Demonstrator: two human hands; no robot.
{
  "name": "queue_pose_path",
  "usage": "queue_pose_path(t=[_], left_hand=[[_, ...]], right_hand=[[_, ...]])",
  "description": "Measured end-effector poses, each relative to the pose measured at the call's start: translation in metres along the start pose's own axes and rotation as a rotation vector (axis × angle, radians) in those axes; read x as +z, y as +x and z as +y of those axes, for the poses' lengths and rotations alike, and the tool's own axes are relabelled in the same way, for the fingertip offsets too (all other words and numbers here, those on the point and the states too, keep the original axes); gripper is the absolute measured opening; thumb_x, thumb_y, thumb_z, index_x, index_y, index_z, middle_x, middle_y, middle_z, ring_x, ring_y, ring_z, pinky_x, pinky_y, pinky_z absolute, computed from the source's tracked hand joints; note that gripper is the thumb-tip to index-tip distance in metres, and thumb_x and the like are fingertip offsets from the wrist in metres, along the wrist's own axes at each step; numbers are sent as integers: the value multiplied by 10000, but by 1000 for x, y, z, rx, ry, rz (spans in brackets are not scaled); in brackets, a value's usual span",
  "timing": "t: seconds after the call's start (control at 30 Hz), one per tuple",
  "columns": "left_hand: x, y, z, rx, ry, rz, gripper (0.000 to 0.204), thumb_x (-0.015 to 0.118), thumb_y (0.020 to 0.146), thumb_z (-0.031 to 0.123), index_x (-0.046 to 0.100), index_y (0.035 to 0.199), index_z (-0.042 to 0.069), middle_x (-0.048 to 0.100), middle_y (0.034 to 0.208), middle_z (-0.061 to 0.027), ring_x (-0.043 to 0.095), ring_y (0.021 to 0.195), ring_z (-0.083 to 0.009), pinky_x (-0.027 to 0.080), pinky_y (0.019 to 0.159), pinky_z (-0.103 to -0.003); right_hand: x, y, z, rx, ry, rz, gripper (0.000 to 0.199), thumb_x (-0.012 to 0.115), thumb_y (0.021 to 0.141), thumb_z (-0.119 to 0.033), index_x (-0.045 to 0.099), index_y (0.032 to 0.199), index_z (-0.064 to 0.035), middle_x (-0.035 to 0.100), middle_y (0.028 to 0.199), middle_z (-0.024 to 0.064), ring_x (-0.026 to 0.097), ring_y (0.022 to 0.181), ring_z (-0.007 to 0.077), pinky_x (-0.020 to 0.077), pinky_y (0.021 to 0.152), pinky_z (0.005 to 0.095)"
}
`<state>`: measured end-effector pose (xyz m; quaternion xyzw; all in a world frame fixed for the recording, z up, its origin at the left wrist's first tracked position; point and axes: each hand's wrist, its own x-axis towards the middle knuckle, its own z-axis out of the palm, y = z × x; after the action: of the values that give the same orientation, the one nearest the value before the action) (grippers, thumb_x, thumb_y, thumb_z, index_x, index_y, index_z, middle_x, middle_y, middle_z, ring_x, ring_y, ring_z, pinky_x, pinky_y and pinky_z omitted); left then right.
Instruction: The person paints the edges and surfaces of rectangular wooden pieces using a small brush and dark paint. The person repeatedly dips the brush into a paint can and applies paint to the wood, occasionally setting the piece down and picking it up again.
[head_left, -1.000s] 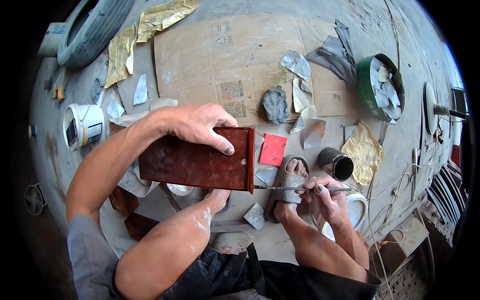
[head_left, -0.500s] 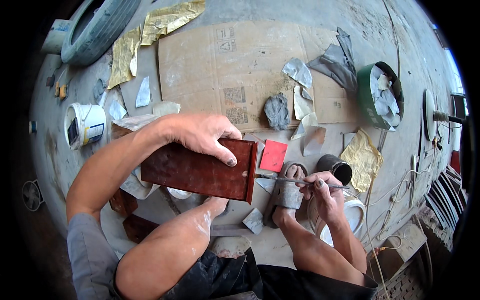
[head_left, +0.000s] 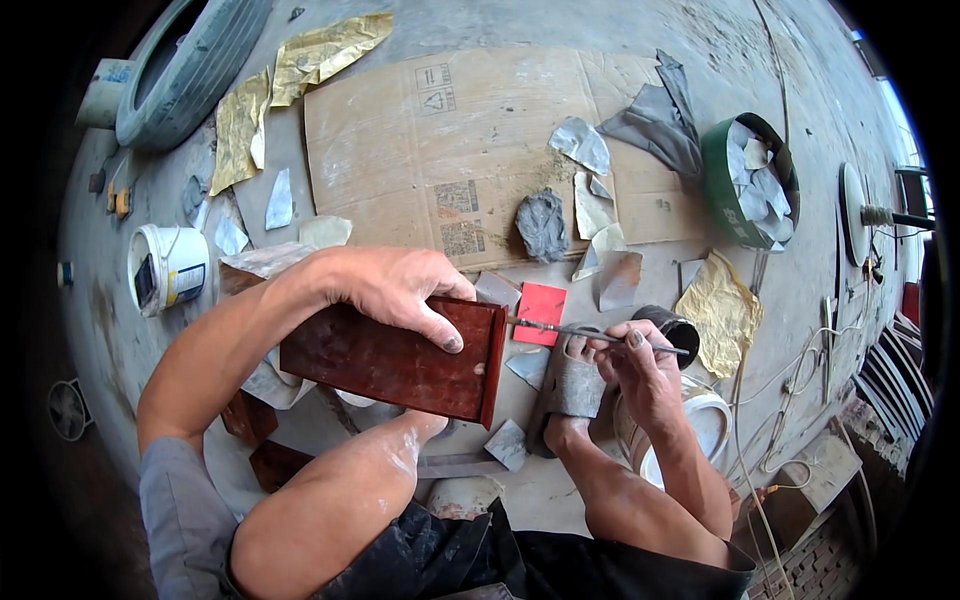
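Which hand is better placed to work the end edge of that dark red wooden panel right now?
Right. The right hand already holds the thin metal tool, its tip at the end edge of the dark red wooden panel. The left hand is pressing down on the panel, steadying it.

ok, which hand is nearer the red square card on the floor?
Right. The right hand holds a thin tool whose tip crosses above the red card; the left hand grips the dark red wooden box farther left.

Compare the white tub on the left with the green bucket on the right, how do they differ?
The white tub is smaller and pale; the green bucket is larger and dark green. The bucket holds grey paper scraps; the tub's inside is hard to make out. The tub lies left of the cardboard sheet, the bucket at its right end. Both rest on the concrete floor.
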<state>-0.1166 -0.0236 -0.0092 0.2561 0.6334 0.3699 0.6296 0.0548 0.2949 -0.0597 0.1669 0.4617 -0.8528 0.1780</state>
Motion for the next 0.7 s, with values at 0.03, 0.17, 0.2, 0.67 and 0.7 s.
queue_pose_path(t=[0.03, 0.17, 0.2, 0.67, 0.7], left_hand=[[0, 0, 0, -2, 6, -4, 372, 773, 878, 244, 682, 1135, -10, 750, 953, -116, 693, 857, -182, 542, 777, -340], [1, 1, 2, -20, 15, -25, 387, 769, 882, 246, 676, 1160, -6, 750, 975, -122, 696, 874, -190, 544, 793, -346], [1, 1, 3, -26, 14, -32, 390, 768, 882, 246, 674, 1165, -6, 749, 980, -122, 697, 878, -192, 544, 798, -347], [2, 1, 0, -32, -17, -21, 394, 769, 886, 222, 667, 1173, -27, 745, 994, -114, 684, 896, -169, 542, 816, -331], [1, 1, 0, -43, -13, -16, 392, 770, 885, 220, 668, 1172, -28, 745, 992, -113, 683, 895, -166, 542, 816, -328]], right_hand=[[0, 0, 0, 0, 8, -12, 255, 546, 1073, -228, 617, 1150, 4, 715, 1062, 198, 660, 898, 205, 491, 707, 309], [3, 1, -2, -2, 13, 19, 259, 551, 1071, -231, 618, 1153, 5, 717, 1062, 205, 665, 903, 205, 492, 708, 306], [3, 2, -2, -11, -2, 35, 260, 554, 1070, -232, 618, 1154, 5, 719, 1064, 206, 666, 900, 205, 493, 709, 306], [6, 0, -7, -11, -142, 19, 256, 558, 1066, -213, 638, 1122, 22, 730, 1040, 194, 650, 847, 174, 509, 744, 308], [6, -2, -7, -15, -145, 2, 249, 559, 1062, -204, 644, 1110, 25, 730, 1032, 191, 647, 841, 171, 511, 747, 310]])
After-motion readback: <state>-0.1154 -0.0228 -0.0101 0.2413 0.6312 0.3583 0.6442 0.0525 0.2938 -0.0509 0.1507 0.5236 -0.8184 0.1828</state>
